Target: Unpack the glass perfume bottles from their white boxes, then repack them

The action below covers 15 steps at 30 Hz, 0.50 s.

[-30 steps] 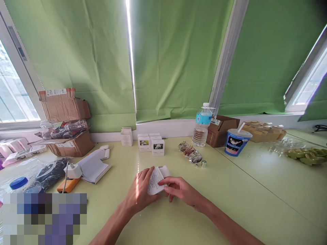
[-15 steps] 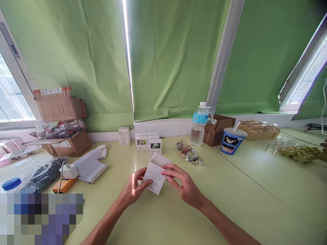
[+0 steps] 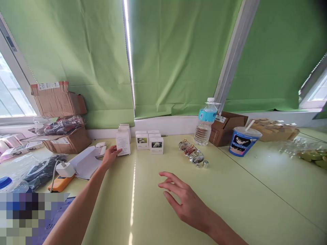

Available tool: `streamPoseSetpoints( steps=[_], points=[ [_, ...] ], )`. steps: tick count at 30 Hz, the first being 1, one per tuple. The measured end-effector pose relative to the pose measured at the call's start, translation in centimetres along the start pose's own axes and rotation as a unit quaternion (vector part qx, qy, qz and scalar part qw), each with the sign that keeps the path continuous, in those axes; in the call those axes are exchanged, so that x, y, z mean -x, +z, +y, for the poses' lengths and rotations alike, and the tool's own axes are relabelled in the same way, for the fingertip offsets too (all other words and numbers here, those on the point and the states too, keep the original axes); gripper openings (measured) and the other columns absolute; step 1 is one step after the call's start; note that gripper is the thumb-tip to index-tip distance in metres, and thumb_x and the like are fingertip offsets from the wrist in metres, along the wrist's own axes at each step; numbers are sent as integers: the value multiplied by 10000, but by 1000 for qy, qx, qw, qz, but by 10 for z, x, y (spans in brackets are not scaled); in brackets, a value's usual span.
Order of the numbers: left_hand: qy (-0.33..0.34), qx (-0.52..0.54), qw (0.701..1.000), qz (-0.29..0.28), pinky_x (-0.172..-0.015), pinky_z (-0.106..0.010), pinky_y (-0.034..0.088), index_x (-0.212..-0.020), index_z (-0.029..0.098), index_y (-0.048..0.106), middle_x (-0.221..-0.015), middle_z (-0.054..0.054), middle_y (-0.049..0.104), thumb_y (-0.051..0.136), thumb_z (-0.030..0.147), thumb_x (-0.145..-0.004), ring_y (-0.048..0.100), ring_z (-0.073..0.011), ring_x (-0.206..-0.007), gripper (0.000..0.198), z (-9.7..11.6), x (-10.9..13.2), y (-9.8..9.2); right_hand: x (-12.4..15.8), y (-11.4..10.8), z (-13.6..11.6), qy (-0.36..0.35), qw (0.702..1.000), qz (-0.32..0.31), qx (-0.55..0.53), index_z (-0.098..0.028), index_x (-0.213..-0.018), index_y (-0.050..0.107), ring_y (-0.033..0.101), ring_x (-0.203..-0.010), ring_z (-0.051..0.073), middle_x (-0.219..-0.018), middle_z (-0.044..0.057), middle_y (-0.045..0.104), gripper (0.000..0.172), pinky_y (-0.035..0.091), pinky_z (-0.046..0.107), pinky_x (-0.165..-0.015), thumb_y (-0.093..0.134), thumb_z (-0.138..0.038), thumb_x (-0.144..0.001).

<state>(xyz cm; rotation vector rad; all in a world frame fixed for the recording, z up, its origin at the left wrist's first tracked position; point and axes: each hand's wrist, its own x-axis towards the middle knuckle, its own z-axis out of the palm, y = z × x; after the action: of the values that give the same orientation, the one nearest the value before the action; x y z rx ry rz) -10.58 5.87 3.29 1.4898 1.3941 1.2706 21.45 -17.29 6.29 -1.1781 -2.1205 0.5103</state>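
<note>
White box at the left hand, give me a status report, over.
Left hand touching white box, grip unclear. Box roughly upright, in front of a second box. Right hand open, nothing held. Flower-picture boxes close on the box's right.

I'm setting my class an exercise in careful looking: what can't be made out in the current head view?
- Head view: print on the front white box, too small to read; part of its left edge, covered by the left hand.
- Head view: most of the rear white box, hidden by the front one.
- Head view: the blue-capped bottle's lower part, covered by pixelation.
- Head view: the right forearm, cut off by the bottom edge.
</note>
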Motion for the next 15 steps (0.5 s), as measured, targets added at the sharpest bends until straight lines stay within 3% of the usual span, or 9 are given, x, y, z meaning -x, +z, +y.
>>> streamPoseSetpoints(
  steps=[4, 10, 15],
  points=[
    [-13, 4, 1000, 6, -776, -348, 538, -1112, 137, 618, -978, -123, 740, 722, 444, -678, 685, -241, -901, 541, -11, -28, -1, 5, 0, -4, -24, 998, -30, 58, -291, -1223, 588, 604, -1068, 238, -1427, 68, 437, 324, 495, 390, -922, 406, -266, -956],
    [-13, 5, 1000, 11, -826, -322, 528, -1229, 132, 556, -1067, -118, 715, 663, 392, -750, 669, -215, -964, 554, -18, -46, -1, 4, 3, -11, -86, 988, -46, 116, -249, -1180, 606, 634, -1009, 242, -1348, 94, 532, 307, 535, 356, -842, 451, -199, -920],
    [-13, -1, 1000, 21, -878, -300, 511, -1275, 188, 518, -1155, -83, 672, 591, 291, -845, 640, -180, -1027, 449, -19, -58, -5, 5, 12, -6, -151, 975, -11, 165, -202, -1082, 615, 643, -989, 228, -1255, 110, 603, 268, 552, 323, -803, 470, -120, -872]
  ],
)
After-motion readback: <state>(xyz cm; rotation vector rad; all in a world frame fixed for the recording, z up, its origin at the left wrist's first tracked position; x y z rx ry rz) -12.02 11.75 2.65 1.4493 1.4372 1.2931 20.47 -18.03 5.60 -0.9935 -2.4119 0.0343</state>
